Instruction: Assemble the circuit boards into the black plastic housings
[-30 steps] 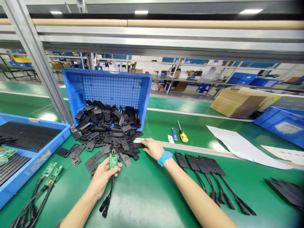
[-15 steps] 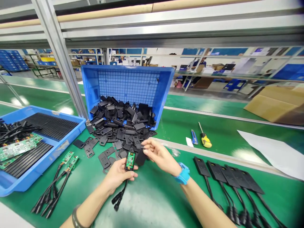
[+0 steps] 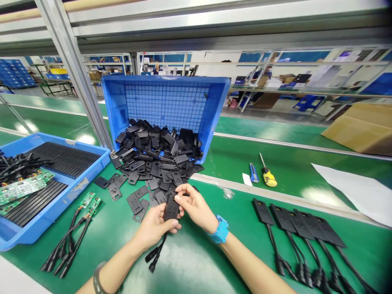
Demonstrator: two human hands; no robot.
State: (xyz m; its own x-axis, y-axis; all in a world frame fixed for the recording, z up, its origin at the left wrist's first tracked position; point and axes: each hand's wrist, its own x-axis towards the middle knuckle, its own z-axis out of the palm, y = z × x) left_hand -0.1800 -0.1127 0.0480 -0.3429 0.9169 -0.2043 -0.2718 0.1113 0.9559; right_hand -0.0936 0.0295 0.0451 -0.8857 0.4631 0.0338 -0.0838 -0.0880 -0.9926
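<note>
Over the near middle of the green bench, my left hand (image 3: 159, 223) is closed round a black plastic case (image 3: 172, 209) with a short cable (image 3: 157, 254) hanging below it, split into two plug ends. A black cover now lies over the circuit board, which is hidden. My right hand (image 3: 192, 204), with a blue wristband, pinches the cover's upper end against the case. Just beyond the hands, loose black covers (image 3: 134, 204) spread out of a tipped blue crate (image 3: 165, 104) filled with similar black parts.
At left stand a blue tray (image 3: 92, 173) of black cases and green boards, and loose cabled boards (image 3: 92, 206). To the right are several cased units (image 3: 283, 218), a screwdriver (image 3: 269, 177), a utility knife (image 3: 253, 173) and white paper (image 3: 352, 196). A metal post (image 3: 73, 77) rises behind the tray.
My right hand has moved left and brought the black cover onto the case in my left hand. The green board that showed before is now covered.
</note>
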